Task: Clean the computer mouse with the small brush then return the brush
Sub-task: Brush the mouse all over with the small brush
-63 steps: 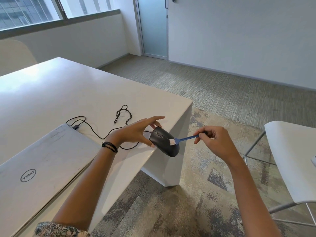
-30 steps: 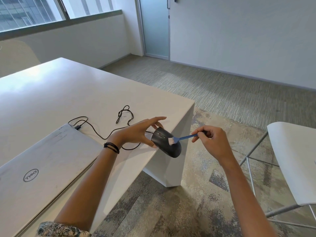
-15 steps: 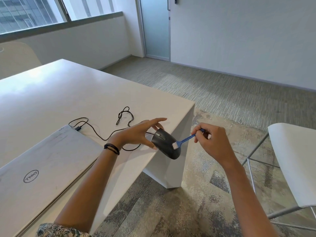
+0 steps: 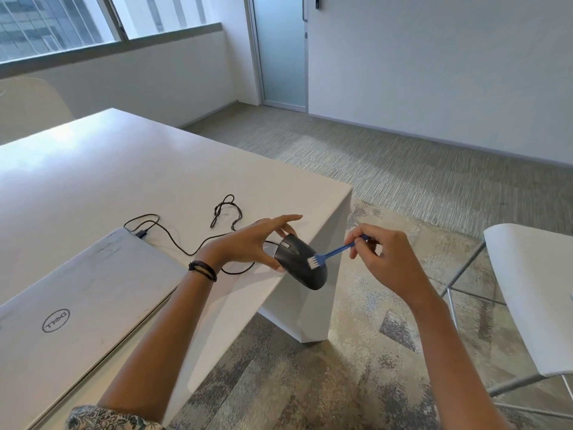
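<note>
A black wired computer mouse (image 4: 297,268) is held in the air just past the table's near right edge. My left hand (image 4: 251,243) grips it by its sides with thumb and fingers, the forefinger stretched out straight. My right hand (image 4: 379,259) pinches the far end of a small blue brush (image 4: 333,252). Its white bristles rest on the mouse's upper right side. The mouse's black cable (image 4: 223,218) runs back over the table to the laptop.
A closed silver laptop (image 4: 77,311) lies on the white table (image 4: 155,172) at the left, with the cable plugged into it. A white chair (image 4: 533,293) stands at the right on the patterned carpet. A second chair back shows at the far left.
The brush has been stroking over the mouse's upper side: its bristles went down toward the rear and are now back near the middle. My left hand has kept the mouse almost still.
</note>
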The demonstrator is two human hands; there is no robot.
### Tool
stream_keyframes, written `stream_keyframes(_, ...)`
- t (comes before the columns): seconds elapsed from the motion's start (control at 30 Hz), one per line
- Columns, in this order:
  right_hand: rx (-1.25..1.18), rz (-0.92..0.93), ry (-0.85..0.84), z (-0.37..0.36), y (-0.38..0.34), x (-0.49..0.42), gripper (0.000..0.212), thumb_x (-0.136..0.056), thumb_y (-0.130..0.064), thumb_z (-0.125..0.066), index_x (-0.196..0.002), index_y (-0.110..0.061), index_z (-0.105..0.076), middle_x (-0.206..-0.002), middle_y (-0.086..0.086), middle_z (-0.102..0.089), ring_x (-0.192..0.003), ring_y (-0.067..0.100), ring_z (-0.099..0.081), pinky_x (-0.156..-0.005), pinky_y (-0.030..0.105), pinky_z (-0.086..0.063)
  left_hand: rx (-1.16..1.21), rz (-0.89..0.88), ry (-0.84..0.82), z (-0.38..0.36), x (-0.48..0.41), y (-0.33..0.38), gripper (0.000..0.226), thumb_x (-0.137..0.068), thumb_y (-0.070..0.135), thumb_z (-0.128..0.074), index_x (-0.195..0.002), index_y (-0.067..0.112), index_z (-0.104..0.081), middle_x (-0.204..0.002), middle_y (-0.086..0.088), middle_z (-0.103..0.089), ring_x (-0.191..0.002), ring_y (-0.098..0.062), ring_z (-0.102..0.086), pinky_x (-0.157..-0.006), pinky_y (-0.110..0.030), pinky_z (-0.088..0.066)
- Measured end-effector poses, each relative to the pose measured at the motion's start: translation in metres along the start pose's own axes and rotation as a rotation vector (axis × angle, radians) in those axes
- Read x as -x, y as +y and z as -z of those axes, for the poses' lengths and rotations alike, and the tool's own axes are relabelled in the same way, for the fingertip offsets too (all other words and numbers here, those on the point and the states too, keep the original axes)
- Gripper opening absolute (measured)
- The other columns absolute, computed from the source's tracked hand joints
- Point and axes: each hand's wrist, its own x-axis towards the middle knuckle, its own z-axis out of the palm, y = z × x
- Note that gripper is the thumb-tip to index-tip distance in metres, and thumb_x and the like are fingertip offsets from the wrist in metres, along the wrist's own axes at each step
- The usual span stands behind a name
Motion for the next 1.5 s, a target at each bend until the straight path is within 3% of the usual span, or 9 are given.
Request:
stream_keyframes(0.3,0.037,-0.032,0.099,-0.006,0.002,0.002,0.018,-0.090,-0.004,-0.052,-0.083,-0.012,-0.066,-0.065,-0.002,-0.065,-0.051,0.015,-0.055,-0.046,0.012,-0.040,0.012,0.009,-0.005,0.001,0.001,0.000,0.094,-0.071,0.025,-0.079,-0.144,0.029,-0.020,-0.117,0.019,-0.049,-0.117,-0.004,-0.044,-0.106,-0.029,-0.030)
stream_keyframes(0.43,0.060,0.015,0.183,-0.009,-0.001,0.004,0.018,-0.089,-0.003,-0.052,-0.084,-0.012,-0.067,-0.064,0.001,-0.066,-0.050,0.017,-0.054,-0.045,0.026,-0.043,0.026,0.014,-0.006,0.001,0.002,-0.001,0.094,-0.071,0.027,-0.080,-0.144,0.030,-0.020,-0.118,0.015,-0.051,-0.117,-0.005,-0.045,-0.105,-0.029,-0.031)
stream_keyframes(0.53,-0.074,0.076,0.010,-0.005,-0.006,0.005,0.018,-0.088,-0.001,-0.054,-0.085,-0.014,-0.067,-0.068,-0.005,-0.068,-0.062,0.012,-0.060,-0.054,0.015,-0.046,0.025,0.013,-0.002,0.001,0.001,0.001,0.095,-0.070,0.027,-0.080,-0.144,0.029,-0.021,-0.119,0.012,-0.052,-0.116,-0.002,-0.046,-0.104,-0.027,-0.032)
stream_keyframes(0.67,-0.046,0.080,-0.231,-0.009,-0.004,0.008,0.018,-0.089,-0.004,-0.056,-0.091,-0.017,-0.069,-0.074,-0.005,-0.071,-0.067,0.007,-0.062,-0.066,0.018,-0.050,0.038,0.019,0.010,0.003,0.002,0.001,0.095,-0.069,0.025,-0.081,-0.144,0.028,-0.021,-0.117,0.011,-0.052,-0.113,-0.001,-0.046,-0.100,-0.022,-0.029)
stream_keyframes(0.83,0.057,0.010,-0.223,0.006,0.005,0.008,0.023,-0.085,-0.002,-0.055,-0.077,-0.019,-0.068,-0.064,0.000,-0.066,-0.058,0.018,-0.059,-0.061,0.041,-0.054,0.045,0.024,0.012,0.003,0.002,0.003,0.096,-0.070,0.023,-0.080,-0.144,0.025,-0.020,-0.116,0.011,-0.052,-0.110,0.002,-0.047,-0.098,-0.018,-0.027)
stream_keyframes(0.93,-0.019,-0.004,-0.062,0.017,0.005,0.007,0.023,-0.085,0.001,-0.055,-0.078,-0.016,-0.069,-0.064,-0.002,-0.068,-0.059,0.014,-0.060,-0.061,0.031,-0.052,0.041,0.026,0.013,0.004,0.002,0.002,0.096,-0.069,0.023,-0.081,-0.143,0.027,-0.020,-0.116,0.012,-0.052,-0.110,0.008,-0.045,-0.093,-0.009,-0.028)
stream_keyframes(1.03,-0.157,-0.033,0.001,0.021,0.006,0.008,0.021,-0.087,0.002,-0.055,-0.083,-0.011,-0.071,-0.069,0.001,-0.071,-0.058,0.006,-0.059,-0.058,0.018,-0.046,0.031,0.020,0.014,0.004,0.002,0.000,0.096,-0.069,0.023,-0.081,-0.144,0.027,-0.021,-0.116,0.013,-0.053,-0.112,0.004,-0.045,-0.098,-0.014,-0.028)
stream_keyframes(1.23,-0.242,-0.192,-0.111,0.007,0.030,0.012,0.024,-0.089,0.001,-0.054,-0.084,-0.015,-0.071,-0.071,0.003,-0.073,-0.048,0.006,-0.045,-0.056,0.033,-0.045,0.028,0.028,0.007,0.005,0.002,-0.003,0.096,-0.070,0.022,-0.081,-0.144,0.027,-0.020,-0.117,0.013,-0.052,-0.112,0.005,-0.045,-0.100,-0.021,-0.027)
stream_keyframes(1.5,-0.151,-0.281,0.027,0.015,0.057,0.014,0.022,-0.091,-0.003,-0.053,-0.091,-0.018,-0.069,-0.079,0.001,-0.074,-0.046,0.004,-0.047,-0.052,0.018,-0.044,0.034,0.037,0.000,0.004,0.003,-0.008,0.096,-0.069,0.019,-0.081,-0.143,0.029,-0.020,-0.119,0.011,-0.054,-0.114,-0.002,-0.046,-0.103,-0.028,-0.030)
